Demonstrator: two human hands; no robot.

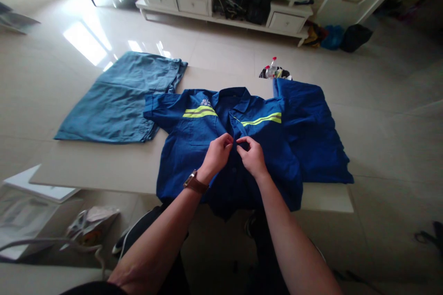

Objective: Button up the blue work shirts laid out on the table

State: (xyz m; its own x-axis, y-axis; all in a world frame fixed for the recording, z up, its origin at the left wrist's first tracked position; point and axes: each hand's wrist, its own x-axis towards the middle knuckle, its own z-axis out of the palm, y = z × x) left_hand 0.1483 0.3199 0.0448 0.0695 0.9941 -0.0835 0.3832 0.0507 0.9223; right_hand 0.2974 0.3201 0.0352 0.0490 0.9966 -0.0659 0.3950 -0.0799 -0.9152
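Item: blue work shirt, collar toward the table's far edge, hem over the near edge; our left hand and right hand pinched its centre placket together, equally near.

A lighter blue garment lies flat on the table's far left. A darker blue garment lies at right. A bottle stands at the far edge. A white cabinet stands beyond.
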